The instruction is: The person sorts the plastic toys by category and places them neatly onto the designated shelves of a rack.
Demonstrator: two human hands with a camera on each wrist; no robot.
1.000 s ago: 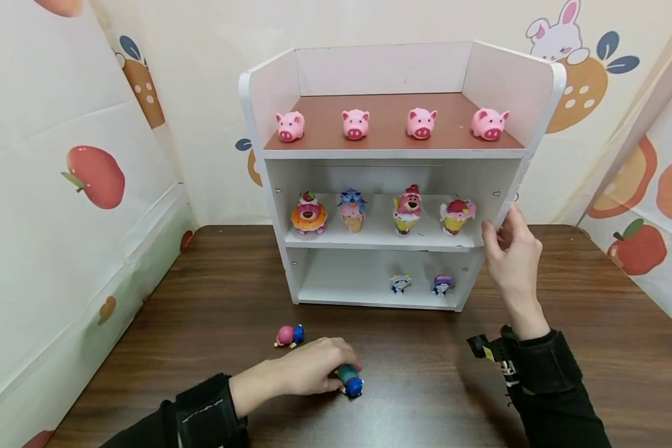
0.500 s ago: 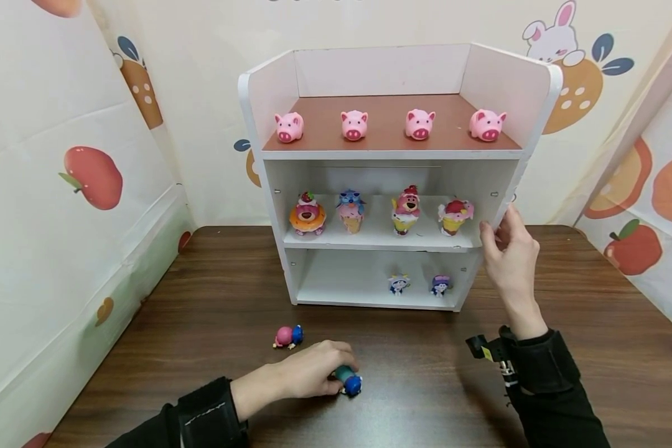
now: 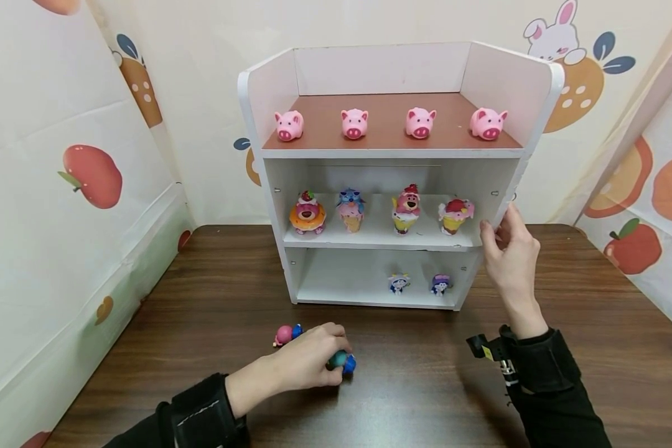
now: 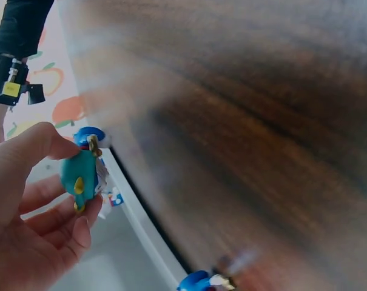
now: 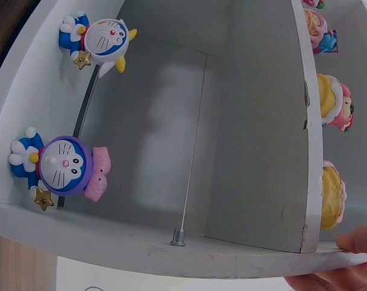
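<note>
My left hand (image 3: 310,358) pinches a small teal and blue cartoon cat figurine (image 3: 338,359) between thumb and fingers, close over the brown table (image 3: 403,373). In the left wrist view the figurine's teal back (image 4: 77,173) faces the camera. Partly behind that hand lies a pink and blue figurine (image 3: 283,335) on the table. My right hand (image 3: 514,255) holds the right side edge of a white three-level shelf (image 3: 392,154), thumb at the front and fingers outside. Two blue and white cat figurines stand on the lowest level, one yellow-horned (image 5: 107,39), one purple-hooded (image 5: 63,165).
Several pink pig figures (image 3: 355,124) line the top level. The middle level holds several dessert-shaped character figures, among them a bear in an orange ring (image 3: 308,213). Fruit-printed white sheets (image 3: 95,177) bound the table at left and right.
My left hand has moved up and slightly left in the head view, bringing the teal figurine along from its spot on the table. The right hand stays on the shelf edge.
</note>
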